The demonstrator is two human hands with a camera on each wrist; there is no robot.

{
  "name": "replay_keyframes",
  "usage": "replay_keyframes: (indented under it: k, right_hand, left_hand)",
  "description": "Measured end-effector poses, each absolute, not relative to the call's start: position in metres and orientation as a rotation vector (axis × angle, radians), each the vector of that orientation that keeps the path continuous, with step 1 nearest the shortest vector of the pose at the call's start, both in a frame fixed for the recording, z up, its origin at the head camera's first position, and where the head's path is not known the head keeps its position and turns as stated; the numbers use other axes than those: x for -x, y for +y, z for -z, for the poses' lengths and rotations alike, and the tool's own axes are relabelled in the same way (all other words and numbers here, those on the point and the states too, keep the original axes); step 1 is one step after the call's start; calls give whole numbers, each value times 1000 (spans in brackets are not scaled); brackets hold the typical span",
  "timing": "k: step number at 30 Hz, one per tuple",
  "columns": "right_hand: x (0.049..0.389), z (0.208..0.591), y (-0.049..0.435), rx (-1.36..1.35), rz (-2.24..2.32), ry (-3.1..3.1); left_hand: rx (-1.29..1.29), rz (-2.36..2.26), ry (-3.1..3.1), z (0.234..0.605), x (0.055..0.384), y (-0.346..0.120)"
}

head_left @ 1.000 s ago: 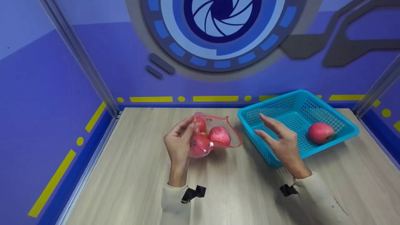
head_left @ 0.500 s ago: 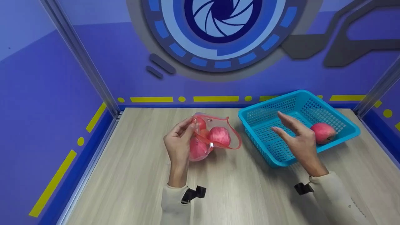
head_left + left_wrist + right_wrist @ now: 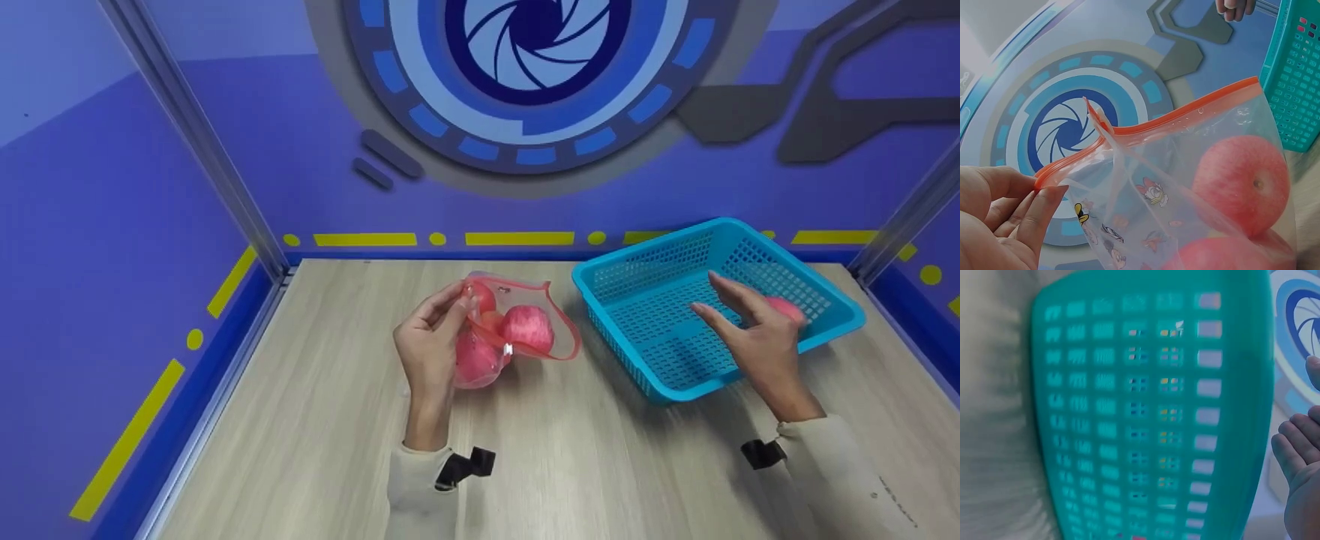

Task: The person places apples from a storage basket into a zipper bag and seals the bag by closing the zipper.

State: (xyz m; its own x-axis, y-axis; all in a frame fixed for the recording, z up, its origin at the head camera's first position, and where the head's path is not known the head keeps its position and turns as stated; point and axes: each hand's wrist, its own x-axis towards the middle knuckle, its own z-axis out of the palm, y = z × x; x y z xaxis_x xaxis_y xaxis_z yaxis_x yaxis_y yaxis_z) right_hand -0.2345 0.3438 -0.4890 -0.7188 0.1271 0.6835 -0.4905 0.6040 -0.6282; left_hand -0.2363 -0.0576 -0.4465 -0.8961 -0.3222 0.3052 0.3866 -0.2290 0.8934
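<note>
The left hand (image 3: pixel 431 341) pinches the bag (image 3: pixel 1129 197), apples (image 3: pixel 527 330) already inside; behind the empty, spread right hand (image 3: pixel 769 349), one apple (image 3: pixel 787 307) is left in the basket (image 3: pixel 622 352).

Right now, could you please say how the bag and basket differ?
The bag is clear and red-rimmed; the basket is blue and perforated. The bag is small and creased; the basket is larger. The bag holds several fruits; the basket shows one fruit. Both contain reddish fruit.
</note>
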Motion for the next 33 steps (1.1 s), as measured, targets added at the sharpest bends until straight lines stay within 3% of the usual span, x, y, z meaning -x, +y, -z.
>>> replay_keyframes:
  k: [33]
  right_hand:
    - [237, 497, 417, 83, -1222, -2370]
  left_hand:
    - [37, 2106, -1660, 447, 237, -58]
